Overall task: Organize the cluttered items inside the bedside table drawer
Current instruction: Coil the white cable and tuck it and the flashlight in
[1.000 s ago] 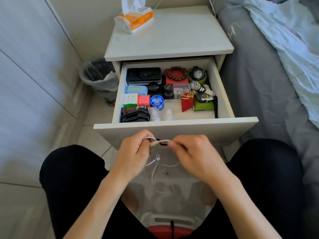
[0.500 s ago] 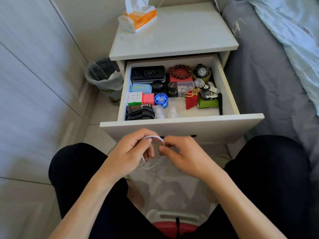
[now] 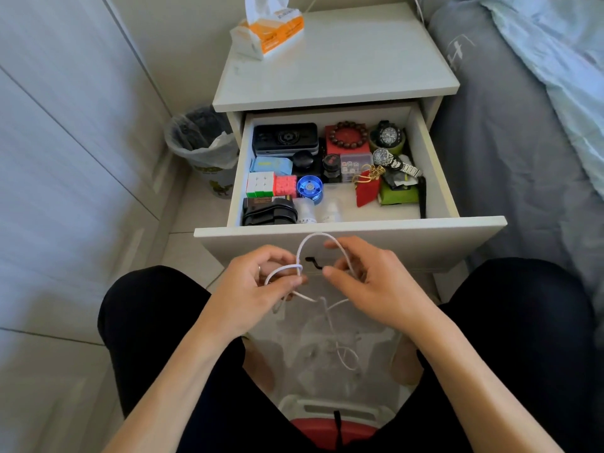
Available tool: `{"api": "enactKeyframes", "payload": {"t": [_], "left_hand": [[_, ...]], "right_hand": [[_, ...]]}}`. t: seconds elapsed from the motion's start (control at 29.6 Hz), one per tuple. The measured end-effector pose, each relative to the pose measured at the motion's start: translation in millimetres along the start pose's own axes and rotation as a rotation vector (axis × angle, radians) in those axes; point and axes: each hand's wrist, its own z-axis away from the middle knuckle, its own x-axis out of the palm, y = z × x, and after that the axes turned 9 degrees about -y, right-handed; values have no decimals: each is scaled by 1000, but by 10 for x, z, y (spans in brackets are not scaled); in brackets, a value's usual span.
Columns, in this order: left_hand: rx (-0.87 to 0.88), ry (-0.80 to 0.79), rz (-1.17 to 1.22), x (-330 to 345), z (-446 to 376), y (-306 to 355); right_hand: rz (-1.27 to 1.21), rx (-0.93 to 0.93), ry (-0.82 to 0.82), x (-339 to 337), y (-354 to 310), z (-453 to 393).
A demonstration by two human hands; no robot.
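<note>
Holding a thin white cord (image 3: 318,237) in front of the open drawer (image 3: 349,238): left hand (image 3: 258,282) pinches small loops, right hand (image 3: 366,276) pinches the other side. One large loop arches between the hands; loose end dangles below, kinked. Drawer packed: cubes (image 3: 271,184), watches (image 3: 389,148), bead bracelet (image 3: 348,135).
</note>
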Motion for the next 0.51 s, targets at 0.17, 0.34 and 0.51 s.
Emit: {"api": "enactKeyframes", "payload": {"t": [0.17, 0.34, 0.51], "left_hand": [[-28, 48, 238, 54, -23, 56], [-108, 213, 415, 114, -39, 96], [-118, 212, 323, 266, 21, 81]], "right_hand": [[108, -33, 154, 77, -95, -24], [37, -125, 250, 202, -243, 11], [-45, -4, 204, 327, -309, -28]]}}
